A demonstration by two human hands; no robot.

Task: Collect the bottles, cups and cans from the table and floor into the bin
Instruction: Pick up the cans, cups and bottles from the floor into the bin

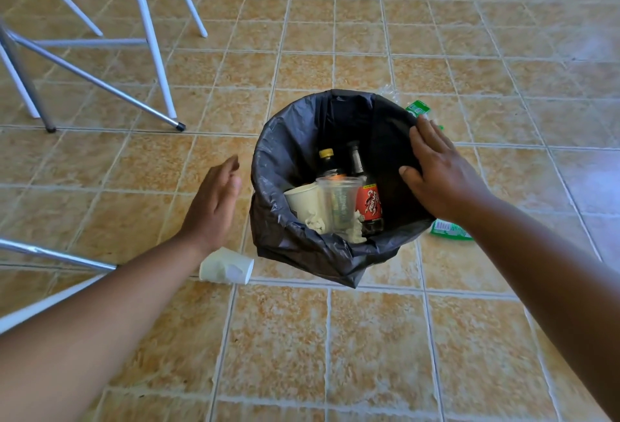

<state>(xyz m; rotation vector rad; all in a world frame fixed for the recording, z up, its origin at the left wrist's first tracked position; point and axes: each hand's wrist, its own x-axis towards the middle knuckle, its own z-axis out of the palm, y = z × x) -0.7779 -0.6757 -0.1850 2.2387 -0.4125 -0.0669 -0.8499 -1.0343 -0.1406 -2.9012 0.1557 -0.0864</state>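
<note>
Two spread hands at a lined bin [288, 159] on the floor [369, 337].
Right hand [443, 173] lies flat, fingers straight, on the bin's right rim; left hand [214, 206] hangs relaxed and empty just left of it. Inside: two bottles [367, 200], clear cup [339, 200], paper cup [302, 200]. A white cup [228, 267] lies on its side by the bin's near left; green litter [448, 229] lies right of it.
</note>
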